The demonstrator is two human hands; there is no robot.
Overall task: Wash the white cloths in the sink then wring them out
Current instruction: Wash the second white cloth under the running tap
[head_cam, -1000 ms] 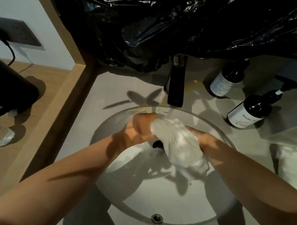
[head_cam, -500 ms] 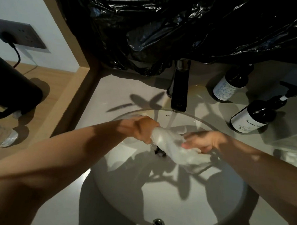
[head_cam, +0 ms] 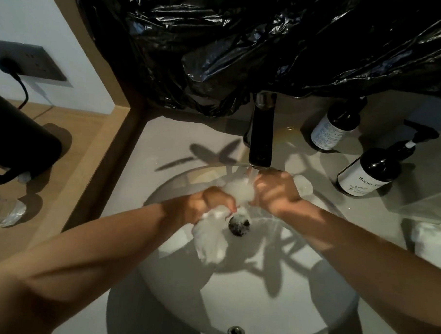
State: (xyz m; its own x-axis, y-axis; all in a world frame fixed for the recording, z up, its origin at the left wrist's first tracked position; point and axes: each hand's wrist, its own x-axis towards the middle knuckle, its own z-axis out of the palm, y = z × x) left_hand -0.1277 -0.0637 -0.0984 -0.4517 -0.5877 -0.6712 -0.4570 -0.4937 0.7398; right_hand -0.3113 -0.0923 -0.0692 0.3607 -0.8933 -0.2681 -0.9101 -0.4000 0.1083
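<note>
We are holding a white cloth (head_cam: 211, 238) over the sink (head_cam: 258, 310). Our left hand (head_cam: 205, 204) is gripping its middle and our right hand (head_cam: 276, 193) its upper end, under the tap (head_cam: 261, 143), where water is running onto it. The loose end is hanging beside the drain (head_cam: 238, 224). A pump bottle (head_cam: 370, 173) is standing on the counter (head_cam: 185, 140).
</note>
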